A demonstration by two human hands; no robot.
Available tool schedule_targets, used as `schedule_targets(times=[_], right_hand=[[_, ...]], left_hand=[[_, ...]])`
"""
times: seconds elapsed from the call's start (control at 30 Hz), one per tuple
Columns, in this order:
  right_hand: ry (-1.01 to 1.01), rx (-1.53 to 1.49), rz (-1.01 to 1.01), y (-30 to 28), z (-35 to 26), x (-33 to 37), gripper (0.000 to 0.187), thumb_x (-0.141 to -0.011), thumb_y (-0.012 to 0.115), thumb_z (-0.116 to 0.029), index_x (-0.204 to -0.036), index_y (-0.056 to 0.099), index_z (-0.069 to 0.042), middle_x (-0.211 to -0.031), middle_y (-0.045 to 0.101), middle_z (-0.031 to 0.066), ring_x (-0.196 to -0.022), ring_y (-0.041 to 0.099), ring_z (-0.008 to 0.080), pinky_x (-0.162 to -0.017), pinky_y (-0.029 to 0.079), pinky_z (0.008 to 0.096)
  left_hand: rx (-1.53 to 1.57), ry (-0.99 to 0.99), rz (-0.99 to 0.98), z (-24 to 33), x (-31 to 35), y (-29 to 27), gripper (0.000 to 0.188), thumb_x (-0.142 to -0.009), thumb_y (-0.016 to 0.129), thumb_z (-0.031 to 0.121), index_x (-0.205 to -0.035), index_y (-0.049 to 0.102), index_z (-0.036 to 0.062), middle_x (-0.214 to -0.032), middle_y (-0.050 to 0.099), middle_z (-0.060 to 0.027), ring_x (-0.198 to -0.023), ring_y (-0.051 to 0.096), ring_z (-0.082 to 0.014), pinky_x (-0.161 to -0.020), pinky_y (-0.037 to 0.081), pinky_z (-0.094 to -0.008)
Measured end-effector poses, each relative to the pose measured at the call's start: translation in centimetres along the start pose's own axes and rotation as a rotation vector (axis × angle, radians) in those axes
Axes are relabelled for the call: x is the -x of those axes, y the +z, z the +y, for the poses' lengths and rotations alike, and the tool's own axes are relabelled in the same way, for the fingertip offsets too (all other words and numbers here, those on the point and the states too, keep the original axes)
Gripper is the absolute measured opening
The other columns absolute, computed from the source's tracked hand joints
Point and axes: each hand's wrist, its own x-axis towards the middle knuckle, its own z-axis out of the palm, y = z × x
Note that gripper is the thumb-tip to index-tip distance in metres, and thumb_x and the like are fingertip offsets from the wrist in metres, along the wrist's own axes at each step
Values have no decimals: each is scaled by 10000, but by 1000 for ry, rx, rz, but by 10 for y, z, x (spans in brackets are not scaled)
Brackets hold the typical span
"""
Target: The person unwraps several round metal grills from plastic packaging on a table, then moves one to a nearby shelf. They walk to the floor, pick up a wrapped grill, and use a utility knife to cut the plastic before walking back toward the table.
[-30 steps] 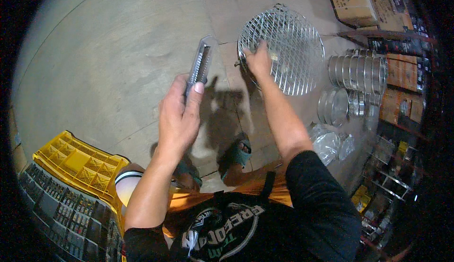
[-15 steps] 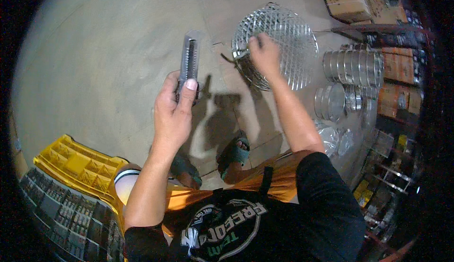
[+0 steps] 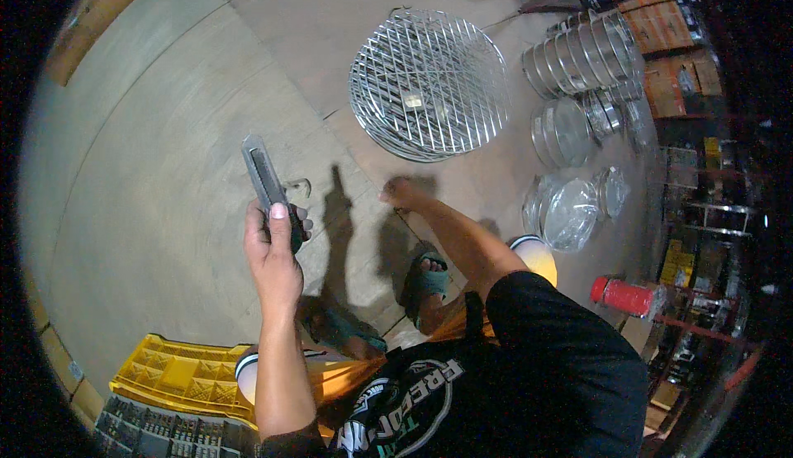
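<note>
My left hand point(image 3: 277, 239) is closed round a long narrow clear plastic package point(image 3: 263, 169) with a dark ribbed strip inside, its upper end sticking up past my thumb. Just beside my fingers shows a small curved dark piece point(image 3: 299, 186); whether it hangs from my hand or lies on the floor I cannot tell. My right hand point(image 3: 402, 194) hangs low over the floor, shaded and blurred, so its fingers are unclear. Beyond it lies a stack of round metal grill racks point(image 3: 429, 78) with a small pale tag point(image 3: 412, 100) on top, apart from my hand.
Round metal sieve-like rings point(image 3: 578, 53) and plastic-wrapped round pans point(image 3: 570, 210) stand at the right, before shelves with cardboard boxes point(image 3: 657, 24). A red jar point(image 3: 619, 294) is at lower right. A yellow crate point(image 3: 186, 375) sits at lower left, and a carton point(image 3: 91, 20) at far left.
My right hand has left the grill racks and come down toward my feet. My left hand still holds the package, now lower, more to the left and tilted. The view has shifted.
</note>
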Motion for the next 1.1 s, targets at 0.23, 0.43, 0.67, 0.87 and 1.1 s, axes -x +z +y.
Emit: schedule_targets(times=[0.23,0.43,0.67,0.87,1.1], right_hand=[[287,-788,261,-25,-6,32,375,-838,631,-374,-1011,601,-42,-846,615,75,-677,584,175,-568,499,362],[384,-124,166,-30,-11,32,392,-846,611,-389,-1046,597,-52,-867,623,80,-668,592,209,-557,500,366],[226,-222,-5,-55,-88,98,408,-846,585,-361,-1091,586,-35,-932,636,150,-762,615,303,-671,493,437],[119,-167,35,-92,-157,244,501,-878,533,-420,-1144,562,3,-1184,557,223,-1147,496,371,-957,400,422],[343,-333,250,-141,-147,440,496,-847,555,-432,-1113,594,-16,-1177,561,215,-1113,519,370,-945,413,406]], left_hand=[[-29,-71,-47,3,-2,16,264,-951,497,271,-1037,486,22,-798,569,-55,-693,553,-123,-656,475,-270],[-10,-2,-81,0,1,26,279,-945,507,284,-1045,490,25,-812,573,-60,-701,573,-133,-641,479,-267],[-132,-237,-110,-56,3,46,271,-934,517,303,-1046,490,58,-770,566,-41,-604,542,-131,-497,439,-269],[-207,-665,-285,-68,117,53,280,-919,543,311,-1027,510,55,-707,564,-40,-511,519,-126,-425,410,-275],[-450,-706,-469,111,228,101,164,-915,528,213,-978,521,62,-631,557,-54,-429,498,-137,-375,385,-265]])
